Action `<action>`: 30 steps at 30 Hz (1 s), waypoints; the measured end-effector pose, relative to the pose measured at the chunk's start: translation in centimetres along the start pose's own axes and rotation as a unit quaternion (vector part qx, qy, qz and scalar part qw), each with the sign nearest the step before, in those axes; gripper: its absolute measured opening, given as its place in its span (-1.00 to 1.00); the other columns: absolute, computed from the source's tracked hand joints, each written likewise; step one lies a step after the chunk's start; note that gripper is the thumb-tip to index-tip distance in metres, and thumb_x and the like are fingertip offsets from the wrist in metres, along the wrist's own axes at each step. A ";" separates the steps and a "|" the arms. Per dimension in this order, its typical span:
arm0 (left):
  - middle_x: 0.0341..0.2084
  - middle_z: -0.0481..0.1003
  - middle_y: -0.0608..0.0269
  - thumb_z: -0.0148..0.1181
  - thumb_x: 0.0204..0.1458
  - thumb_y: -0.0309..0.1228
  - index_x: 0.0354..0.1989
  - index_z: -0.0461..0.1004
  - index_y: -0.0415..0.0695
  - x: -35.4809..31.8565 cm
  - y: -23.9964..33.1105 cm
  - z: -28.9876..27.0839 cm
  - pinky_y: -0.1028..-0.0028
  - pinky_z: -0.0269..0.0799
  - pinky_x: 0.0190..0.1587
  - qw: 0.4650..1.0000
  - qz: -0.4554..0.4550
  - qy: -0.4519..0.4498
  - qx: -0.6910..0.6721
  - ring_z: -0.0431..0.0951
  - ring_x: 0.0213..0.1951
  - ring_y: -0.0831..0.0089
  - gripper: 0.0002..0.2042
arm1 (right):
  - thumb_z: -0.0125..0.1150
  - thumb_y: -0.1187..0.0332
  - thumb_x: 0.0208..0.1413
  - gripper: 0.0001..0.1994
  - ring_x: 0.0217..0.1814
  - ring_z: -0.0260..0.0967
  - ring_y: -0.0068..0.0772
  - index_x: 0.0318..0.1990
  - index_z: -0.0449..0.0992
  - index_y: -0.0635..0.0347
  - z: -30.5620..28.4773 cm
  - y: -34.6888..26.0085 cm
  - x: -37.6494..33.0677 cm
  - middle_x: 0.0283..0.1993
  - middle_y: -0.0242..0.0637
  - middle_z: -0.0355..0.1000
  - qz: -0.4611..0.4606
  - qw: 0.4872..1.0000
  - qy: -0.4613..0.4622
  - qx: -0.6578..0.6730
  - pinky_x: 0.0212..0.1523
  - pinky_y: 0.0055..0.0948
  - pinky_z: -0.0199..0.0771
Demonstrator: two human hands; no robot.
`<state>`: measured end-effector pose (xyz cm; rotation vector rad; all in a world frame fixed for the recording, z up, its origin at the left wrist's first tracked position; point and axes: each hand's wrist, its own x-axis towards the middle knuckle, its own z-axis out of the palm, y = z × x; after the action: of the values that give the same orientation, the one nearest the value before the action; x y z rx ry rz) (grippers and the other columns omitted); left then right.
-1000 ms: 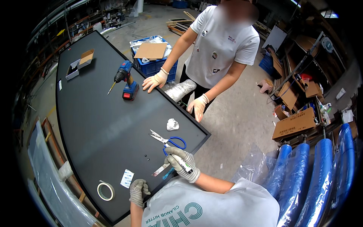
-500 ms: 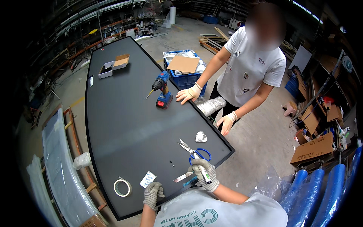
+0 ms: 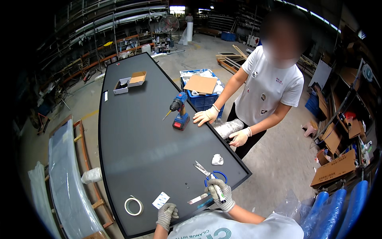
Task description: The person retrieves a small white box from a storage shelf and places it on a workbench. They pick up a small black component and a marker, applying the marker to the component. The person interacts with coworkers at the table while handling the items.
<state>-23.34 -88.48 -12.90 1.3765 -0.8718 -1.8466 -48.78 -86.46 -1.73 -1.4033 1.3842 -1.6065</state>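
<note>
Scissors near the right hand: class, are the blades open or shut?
Open. The scissors lie flat on the dark panel, their two blades spread in a V.

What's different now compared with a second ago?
Mostly the view shifted: the head lifted, so more of the dark panel and hall shows. The right hand keeps gripping a small tube beside the scissors; the left hand stays at the near edge. The co-worker's gloved hand still rests by the blue drill.
</note>
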 end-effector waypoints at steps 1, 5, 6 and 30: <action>-0.58 0.47 0.15 0.09 0.12 -0.40 -0.29 0.45 -0.29 0.0 0.0 0.0 0.50 0.52 -0.62 1.000 0.001 0.000 0.003 0.45 -0.67 0.49 -0.83 | 0.03 0.47 0.19 -0.84 -0.44 0.44 -0.57 -0.09 0.38 0.20 0.0 -0.2 0.1 -0.45 -0.27 0.42 0.002 1.000 0.005 -0.004 -0.46 -0.59 0.49; -0.57 0.47 0.15 0.08 0.12 -0.41 -0.30 0.45 -0.30 0.3 0.0 0.4 0.49 0.53 -0.59 1.000 0.003 -0.009 0.007 0.45 -0.66 0.49 -0.83 | 0.03 0.47 0.18 -0.85 -0.41 0.47 -0.53 -0.10 0.38 0.21 -0.5 1.3 -0.2 -0.43 -0.28 0.42 0.001 0.999 0.005 -0.042 -0.47 -0.55 0.52; -0.56 0.48 0.14 0.08 0.12 -0.41 -0.29 0.45 -0.31 0.4 -0.2 0.2 0.50 0.53 -0.60 1.000 0.006 -0.011 0.005 0.46 -0.65 0.49 -0.82 | 0.02 0.49 0.17 -0.83 -0.41 0.47 -0.52 -0.09 0.37 0.22 -0.3 1.6 0.0 -0.39 -0.27 0.41 -0.013 0.999 0.007 -0.036 -0.48 -0.55 0.54; -0.57 0.42 0.27 0.10 0.14 -0.37 -0.24 0.46 -0.25 -2.8 6.6 -9.1 0.60 0.43 -0.57 0.962 0.159 0.215 -0.057 0.38 -0.64 0.62 -0.82 | 0.08 0.49 0.16 -0.79 -0.33 0.42 -0.59 -0.04 0.39 0.23 -0.9 4.1 2.3 -0.31 -0.36 0.41 0.014 0.995 0.102 0.003 -0.24 -0.60 0.47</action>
<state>-13.12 -90.90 -8.05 1.3999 -0.6982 -1.2697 -50.99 -89.43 -4.74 -1.2383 1.5066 -1.7738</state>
